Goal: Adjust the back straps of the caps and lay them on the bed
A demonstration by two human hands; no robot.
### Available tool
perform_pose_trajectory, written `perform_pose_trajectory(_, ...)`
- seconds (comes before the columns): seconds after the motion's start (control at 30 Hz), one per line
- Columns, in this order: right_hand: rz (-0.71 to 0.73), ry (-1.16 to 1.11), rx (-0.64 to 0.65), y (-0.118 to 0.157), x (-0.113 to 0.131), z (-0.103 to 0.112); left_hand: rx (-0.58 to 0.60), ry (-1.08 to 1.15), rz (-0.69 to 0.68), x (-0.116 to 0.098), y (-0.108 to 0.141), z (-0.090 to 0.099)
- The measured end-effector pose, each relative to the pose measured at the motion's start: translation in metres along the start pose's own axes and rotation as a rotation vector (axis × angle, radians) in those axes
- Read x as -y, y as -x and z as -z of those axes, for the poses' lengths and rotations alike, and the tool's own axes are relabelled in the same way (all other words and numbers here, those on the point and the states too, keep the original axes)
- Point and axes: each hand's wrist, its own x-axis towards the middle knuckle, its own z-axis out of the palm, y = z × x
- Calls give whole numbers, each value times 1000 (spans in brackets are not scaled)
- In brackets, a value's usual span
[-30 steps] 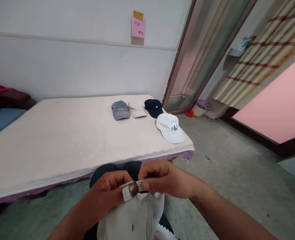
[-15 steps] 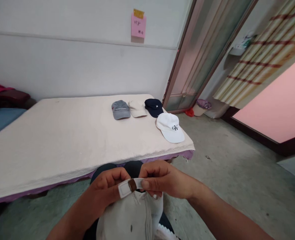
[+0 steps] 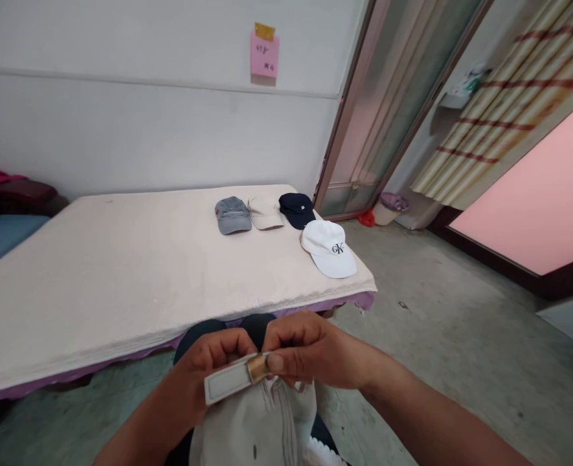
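Note:
An off-white baseball cap rests on my lap, its back strap raised across the top. A brass-coloured buckle sits on the strap, and the strap's loose end points left. My left hand is closed around the strap's far side, fingers curled behind it and partly hidden. Against the buckle's right edge, my right hand pinches the strap between thumb and fingers.
Ahead is a bed with a pale cover. Near its right end lie a grey cap, a cream cap, a navy cap and a white cap. A waste bin stands by the glass door.
The buckle has slid along the strap toward my right hand, so a longer loose end sticks out on the left. My right hand has shifted slightly left.

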Motion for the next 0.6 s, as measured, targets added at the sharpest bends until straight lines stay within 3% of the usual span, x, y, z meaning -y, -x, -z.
perform_pose_trajectory(0.3, 0, 233, -98, 1, 5, -4, 7, -117, -25, 6, -1, 3)
perform_pose_trajectory(0.5, -24, 230, -136, 3, 1, -5, 215, -164, -87, 6, 10, 6)
perform_pose_trajectory(0.6, -2, 227, -137, 3, -1, -5, 89, -204, -60, 0, 12, -3)
